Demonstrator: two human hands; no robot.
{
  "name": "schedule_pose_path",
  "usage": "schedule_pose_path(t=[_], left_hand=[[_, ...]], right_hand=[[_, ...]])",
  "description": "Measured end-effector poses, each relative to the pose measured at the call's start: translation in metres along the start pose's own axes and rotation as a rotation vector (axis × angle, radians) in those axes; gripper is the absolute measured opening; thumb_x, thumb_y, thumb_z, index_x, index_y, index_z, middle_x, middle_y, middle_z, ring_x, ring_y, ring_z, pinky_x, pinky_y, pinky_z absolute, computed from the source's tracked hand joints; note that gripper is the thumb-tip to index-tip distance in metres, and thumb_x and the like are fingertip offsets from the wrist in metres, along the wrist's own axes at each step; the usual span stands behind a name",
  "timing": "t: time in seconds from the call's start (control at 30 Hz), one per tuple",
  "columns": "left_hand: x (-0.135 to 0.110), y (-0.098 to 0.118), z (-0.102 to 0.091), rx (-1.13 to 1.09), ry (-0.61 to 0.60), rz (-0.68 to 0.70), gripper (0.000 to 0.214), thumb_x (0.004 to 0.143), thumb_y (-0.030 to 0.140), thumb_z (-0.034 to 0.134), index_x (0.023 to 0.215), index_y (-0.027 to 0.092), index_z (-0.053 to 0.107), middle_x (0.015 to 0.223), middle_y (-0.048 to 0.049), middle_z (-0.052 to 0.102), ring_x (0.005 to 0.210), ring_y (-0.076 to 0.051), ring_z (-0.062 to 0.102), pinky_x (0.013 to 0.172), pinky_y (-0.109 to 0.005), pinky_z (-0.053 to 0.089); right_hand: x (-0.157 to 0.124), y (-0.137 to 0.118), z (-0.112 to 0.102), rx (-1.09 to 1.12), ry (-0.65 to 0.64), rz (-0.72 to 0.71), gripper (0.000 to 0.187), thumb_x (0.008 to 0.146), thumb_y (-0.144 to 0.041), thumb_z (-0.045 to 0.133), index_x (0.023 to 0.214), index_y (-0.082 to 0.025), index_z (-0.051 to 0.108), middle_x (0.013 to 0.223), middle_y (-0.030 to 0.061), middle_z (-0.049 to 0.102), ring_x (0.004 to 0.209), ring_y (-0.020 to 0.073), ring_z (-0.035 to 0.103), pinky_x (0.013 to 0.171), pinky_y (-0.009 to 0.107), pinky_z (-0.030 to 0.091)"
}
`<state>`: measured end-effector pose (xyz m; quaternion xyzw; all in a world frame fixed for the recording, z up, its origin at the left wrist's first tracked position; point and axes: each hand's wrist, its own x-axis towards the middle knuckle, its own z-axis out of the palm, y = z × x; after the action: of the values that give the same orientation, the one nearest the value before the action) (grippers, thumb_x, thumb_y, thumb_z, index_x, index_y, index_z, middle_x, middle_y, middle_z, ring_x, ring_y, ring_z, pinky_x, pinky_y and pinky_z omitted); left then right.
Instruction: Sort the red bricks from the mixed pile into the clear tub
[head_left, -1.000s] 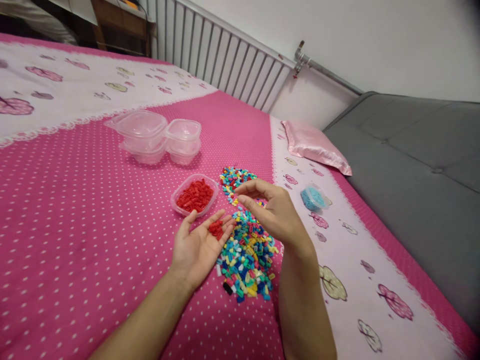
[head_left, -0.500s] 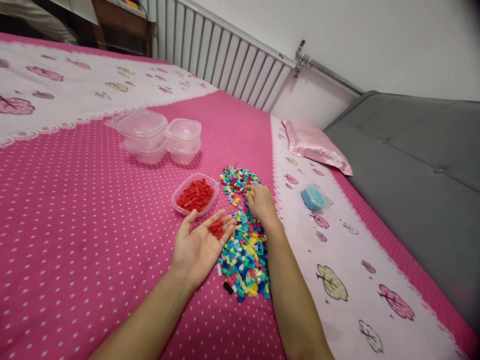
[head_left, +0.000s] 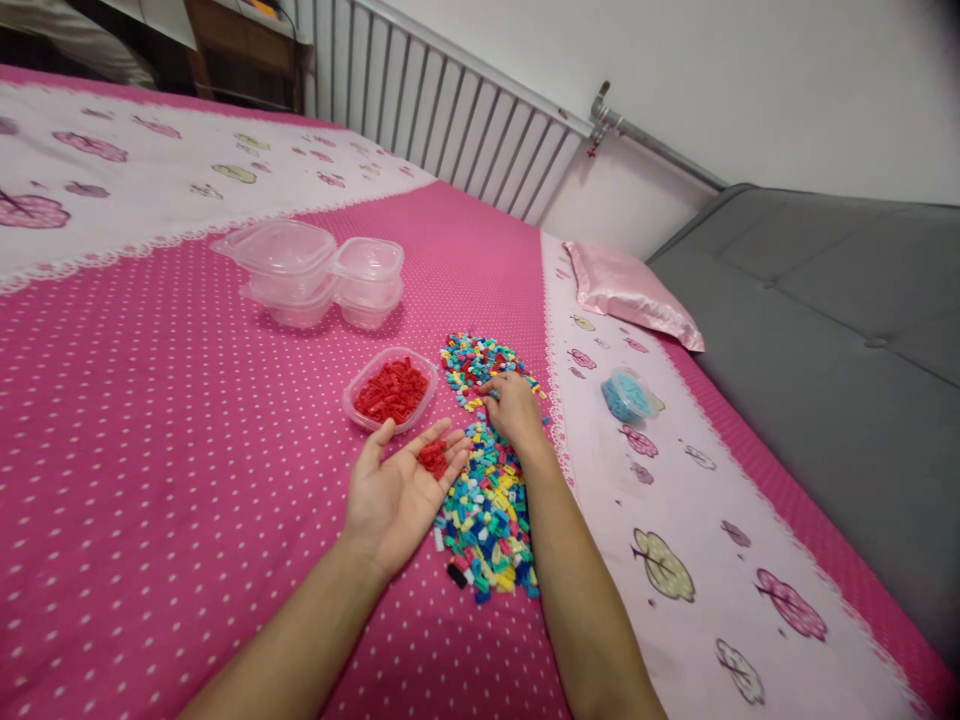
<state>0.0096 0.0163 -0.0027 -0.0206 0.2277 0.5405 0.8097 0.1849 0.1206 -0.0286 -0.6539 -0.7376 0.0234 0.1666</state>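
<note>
My left hand (head_left: 394, 500) is palm up with its fingers stretched out, bearing a small heap of red toy bricks (head_left: 433, 459) on the fingers. Just beyond it stands a clear plastic tub (head_left: 349, 405) filled with red toy bricks (head_left: 391, 391). My right hand (head_left: 514, 408) is closed in a pinch over the near side of the far pile of mixed toy bricks (head_left: 472, 352); what its fingertips hold is too small to make out. Beneath and between my forearms spreads a larger pile of mixed toy bricks (head_left: 487, 520) in blue, green, yellow, white and pink.
Stacked clear containers (head_left: 289, 265) and smaller lidded ones (head_left: 369, 280) stand at the far left. On the right lies a tub of light blue bricks (head_left: 628, 396). A pink pillow (head_left: 634, 298) rests by the grey headboard (head_left: 817, 300). Everything lies on a dotted pink bedspread (head_left: 187, 420).
My right hand has shifted slightly left and toward me over the far pile, uncovering some bricks at its right edge. My left hand stays in place.
</note>
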Motion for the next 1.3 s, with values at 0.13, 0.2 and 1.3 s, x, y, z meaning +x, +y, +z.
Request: schedule_pose_path(t=[0.13, 0.2, 1.3], left_hand=[[0.0, 0.0, 0.0, 0.001, -0.011, 0.007, 0.049, 0.088, 0.039, 0.042, 0.112, -0.002, 0.053, 0.093, -0.0221, 0.065, 0.091, -0.027, 0.068, 0.085, -0.036, 0.056], [-0.001, 0.0, 0.0, 0.001, -0.008, 0.004, 0.049, 0.088, 0.039, 0.042, 0.112, -0.002, 0.053, 0.093, -0.0217, 0.065, 0.091, -0.027, 0.068, 0.084, -0.036, 0.056], [-0.002, 0.001, 0.003, -0.01, 0.021, -0.008, 0.048, 0.086, 0.035, 0.043, 0.116, -0.002, 0.052, 0.091, -0.0203, 0.065, 0.091, -0.028, 0.067, 0.081, -0.036, 0.057]], right_hand=[[-0.001, -0.001, 0.0, 0.006, 0.034, -0.001, 0.026, 0.083, -0.013, 0.053, 0.105, -0.014, 0.067, 0.107, 0.0112, 0.063, 0.107, 0.0214, 0.053, 0.096, 0.033, 0.039], [-0.001, -0.001, 0.001, 0.002, 0.047, -0.007, 0.027, 0.083, -0.013, 0.053, 0.107, -0.014, 0.067, 0.108, 0.0109, 0.062, 0.107, 0.0215, 0.052, 0.096, 0.033, 0.039], [-0.012, -0.024, -0.051, 0.291, 0.255, -0.101, 0.011, 0.082, -0.021, 0.058, 0.084, -0.019, 0.069, 0.093, 0.005, 0.069, 0.093, 0.0186, 0.061, 0.088, 0.032, 0.045]])
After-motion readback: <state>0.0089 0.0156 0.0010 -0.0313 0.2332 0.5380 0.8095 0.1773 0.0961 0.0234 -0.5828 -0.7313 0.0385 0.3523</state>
